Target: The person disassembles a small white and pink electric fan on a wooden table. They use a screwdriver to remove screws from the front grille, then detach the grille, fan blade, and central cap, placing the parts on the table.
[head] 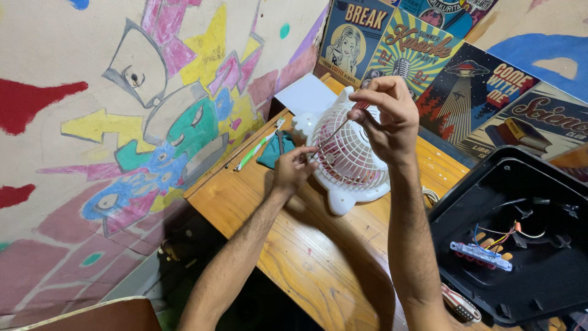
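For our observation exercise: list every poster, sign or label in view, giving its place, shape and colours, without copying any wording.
Portrait poster: wall, top centre; rectangular, navy and cream.
Sunburst poster: beside it; yellow and teal rays.
Flying saucer poster: behind the white fan; dark blue, red.
Books poster: far right; dark, cream.

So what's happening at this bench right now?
A person works on a small white fan lying on a wooden table. The right hand holds a thin screwdriver with its tip at the fan's grille, while the left hand touches the fan's edge. An open black casing with loose wires sits to the right.
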